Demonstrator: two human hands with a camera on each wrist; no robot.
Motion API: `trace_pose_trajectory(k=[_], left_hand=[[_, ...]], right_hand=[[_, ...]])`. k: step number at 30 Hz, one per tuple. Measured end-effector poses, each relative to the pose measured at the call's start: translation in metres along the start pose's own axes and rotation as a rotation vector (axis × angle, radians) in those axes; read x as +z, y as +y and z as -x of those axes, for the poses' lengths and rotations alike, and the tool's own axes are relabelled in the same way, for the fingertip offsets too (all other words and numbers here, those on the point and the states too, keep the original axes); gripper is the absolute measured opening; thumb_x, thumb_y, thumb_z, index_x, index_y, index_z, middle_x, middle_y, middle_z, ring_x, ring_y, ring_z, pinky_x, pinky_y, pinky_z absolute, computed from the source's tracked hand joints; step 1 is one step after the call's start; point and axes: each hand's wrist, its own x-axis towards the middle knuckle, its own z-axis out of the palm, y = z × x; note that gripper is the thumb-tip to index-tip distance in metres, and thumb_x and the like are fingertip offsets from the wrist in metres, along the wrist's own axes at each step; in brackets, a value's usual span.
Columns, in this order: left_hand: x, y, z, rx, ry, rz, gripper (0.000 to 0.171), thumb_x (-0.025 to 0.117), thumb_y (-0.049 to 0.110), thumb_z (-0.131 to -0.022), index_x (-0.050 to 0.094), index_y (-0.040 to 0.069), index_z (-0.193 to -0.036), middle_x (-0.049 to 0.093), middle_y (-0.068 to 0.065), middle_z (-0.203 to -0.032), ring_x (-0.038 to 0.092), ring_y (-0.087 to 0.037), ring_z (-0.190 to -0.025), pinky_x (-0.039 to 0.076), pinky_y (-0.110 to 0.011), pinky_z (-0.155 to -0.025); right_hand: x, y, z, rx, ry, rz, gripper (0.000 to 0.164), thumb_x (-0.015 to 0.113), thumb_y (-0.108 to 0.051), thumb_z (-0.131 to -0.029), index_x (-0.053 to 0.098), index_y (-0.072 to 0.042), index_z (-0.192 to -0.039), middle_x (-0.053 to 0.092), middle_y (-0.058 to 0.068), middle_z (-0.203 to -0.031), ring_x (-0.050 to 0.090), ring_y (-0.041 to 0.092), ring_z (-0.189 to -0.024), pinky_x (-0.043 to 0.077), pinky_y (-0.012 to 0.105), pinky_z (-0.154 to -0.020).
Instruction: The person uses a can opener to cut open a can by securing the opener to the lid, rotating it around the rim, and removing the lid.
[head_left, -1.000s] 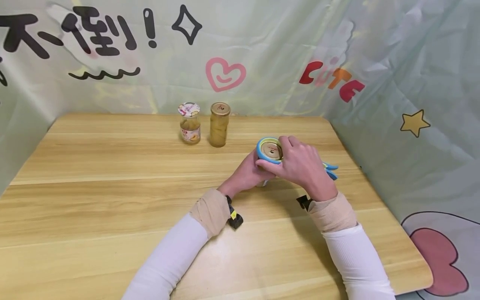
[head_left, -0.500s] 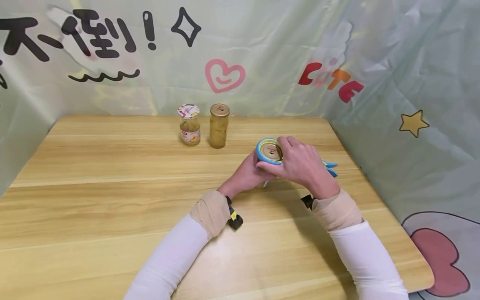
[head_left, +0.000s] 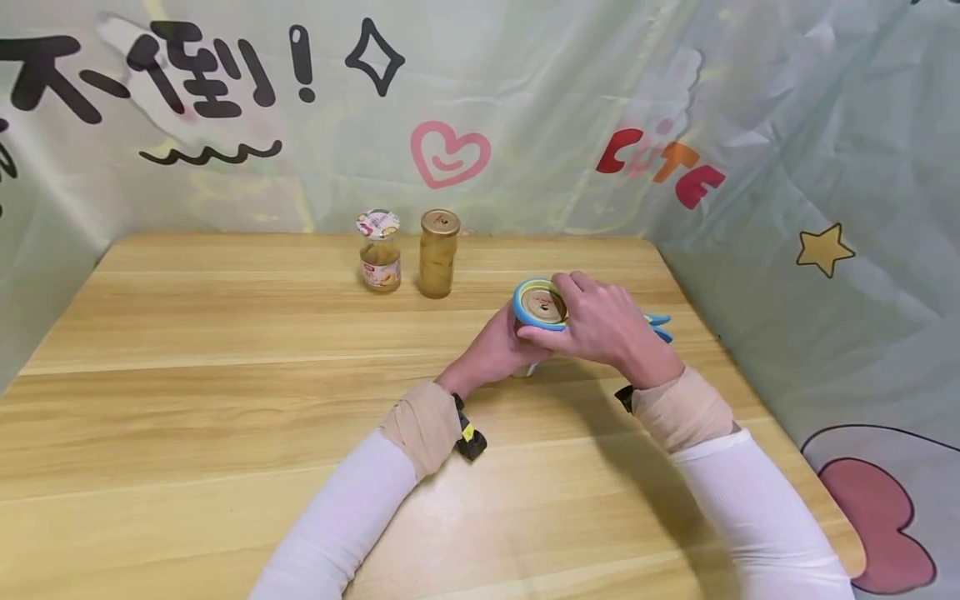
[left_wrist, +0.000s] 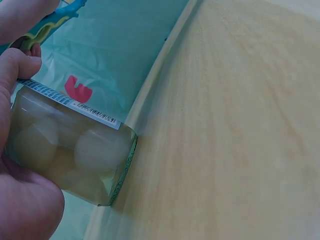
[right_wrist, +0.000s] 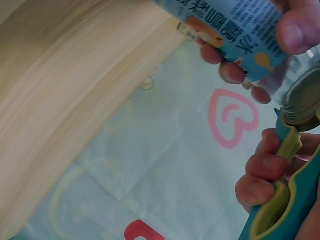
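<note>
My left hand (head_left: 495,346) grips a glass jar (left_wrist: 70,145) round its side, holding it a little above the table in the left wrist view. Pale rounded pieces in liquid show through the glass, and a blue printed label (right_wrist: 230,32) wraps it. A gold lid (head_left: 542,307) tops the jar. Round that lid sits the loop of a blue and yellow-green jar opener (head_left: 518,307). My right hand (head_left: 606,321) grips the opener, fingers curled round its wavy handles (right_wrist: 297,195); the handle ends stick out to the right past the hand.
Toward the back of the wooden table (head_left: 225,400) stand two more jars: a shorter one with a patterned lid (head_left: 380,268) and a taller gold-lidded one (head_left: 437,258). Printed fabric walls (head_left: 540,100) rise along the back and right edges.
My right forearm has swung outward to the right, and the opener's handle ends have shifted slightly up and left. The left hand and its jar stay nearly in place.
</note>
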Motion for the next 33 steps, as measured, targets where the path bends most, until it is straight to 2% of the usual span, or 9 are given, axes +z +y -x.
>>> trace_pose_trajectory(k=[7,11,14,17,23,33], left_hand=[[0.0,0.0,-0.001,0.001,0.008,0.004,0.071,0.079,0.009,-0.09,0.039,0.012,-0.149,0.056,-0.01,-0.144,0.058,-0.023,-0.131,0.049,-0.035,-0.112],[0.001,0.0,0.0,0.002,0.009,0.017,0.071,0.078,0.008,-0.091,0.038,0.011,-0.15,0.055,-0.01,-0.145,0.057,-0.023,-0.132,0.049,-0.036,-0.113],[0.001,-0.001,0.0,-0.001,0.006,0.027,0.07,0.077,0.008,-0.091,0.038,0.011,-0.15,0.054,-0.01,-0.145,0.056,-0.023,-0.133,0.047,-0.04,-0.115],[0.002,0.0,0.001,-0.005,0.002,0.034,0.07,0.076,0.009,-0.092,0.038,0.012,-0.15,0.053,-0.009,-0.145,0.055,-0.023,-0.134,0.046,-0.043,-0.117],[0.001,0.002,0.002,-0.014,0.005,0.019,0.07,0.077,0.012,-0.092,0.038,0.015,-0.151,0.054,-0.007,-0.146,0.055,-0.021,-0.134,0.047,-0.038,-0.116],[0.0,0.002,0.002,-0.032,0.009,0.016,0.072,0.079,0.014,-0.09,0.04,0.018,-0.151,0.056,-0.004,-0.145,0.055,-0.019,-0.133,0.045,-0.039,-0.118]], right_hand=[[0.002,0.007,-0.004,-0.067,-0.014,-0.022,0.079,0.065,-0.079,-0.081,0.061,-0.003,-0.103,0.062,0.008,-0.081,0.057,0.024,-0.06,0.051,0.039,-0.053],[0.004,0.011,-0.007,-0.106,-0.008,-0.044,0.093,0.045,-0.092,-0.084,0.062,-0.003,-0.106,0.064,0.01,-0.083,0.06,0.025,-0.062,0.053,0.04,-0.055],[0.005,0.015,-0.009,-0.149,0.007,-0.071,0.1,0.029,-0.095,-0.084,0.063,-0.003,-0.106,0.064,0.009,-0.082,0.06,0.024,-0.062,0.053,0.039,-0.055],[0.005,0.019,-0.011,-0.198,0.021,-0.088,0.097,0.03,-0.093,-0.086,0.063,-0.004,-0.107,0.064,0.008,-0.082,0.059,0.022,-0.061,0.052,0.038,-0.055],[0.006,0.025,-0.015,-0.26,0.048,-0.089,0.101,0.028,-0.092,-0.087,0.064,-0.001,-0.111,0.066,0.01,-0.083,0.06,0.022,-0.059,0.052,0.039,-0.053],[0.006,0.028,-0.019,-0.326,0.074,-0.055,0.102,0.027,-0.092,-0.088,0.064,0.001,-0.111,0.068,0.012,-0.082,0.058,0.022,-0.055,0.049,0.037,-0.048]])
